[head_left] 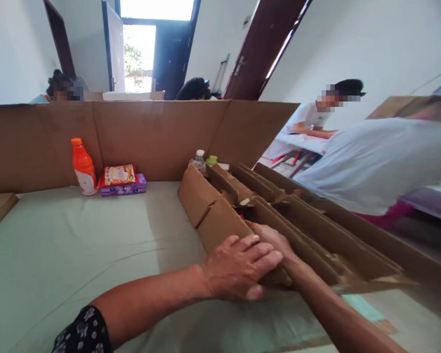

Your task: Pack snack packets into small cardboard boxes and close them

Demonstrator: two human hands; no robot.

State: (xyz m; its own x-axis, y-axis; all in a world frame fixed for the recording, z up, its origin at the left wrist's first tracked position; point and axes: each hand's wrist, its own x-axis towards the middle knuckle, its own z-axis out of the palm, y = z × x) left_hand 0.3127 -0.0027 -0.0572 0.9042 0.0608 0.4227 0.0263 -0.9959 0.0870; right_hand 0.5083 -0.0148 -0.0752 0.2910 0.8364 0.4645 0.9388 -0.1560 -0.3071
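Note:
My left hand (242, 267) lies over the near side of a cardboard divider box (220, 223), its fingers stretched out and apart across the cardboard. Just behind it, my right hand (272, 238) reaches down into the nearest left compartment. Its fingertips are hidden by the cardboard wall, so what they hold cannot be seen. A small bit of red (241, 215) shows at the compartment wall near those fingers. The box has several long compartments and tilts towards the right in view. At its far end, a clear bottle with a white cap (199, 158) and a green-capped item (211, 160) stick up.
On the pale tablecloth (95, 255) stand an orange bottle (84, 169) and a red food packet (118, 175) on purple packs (135, 184). A cardboard screen (158, 137) runs along the back. A person in a white shirt (385, 162) leans close on the right.

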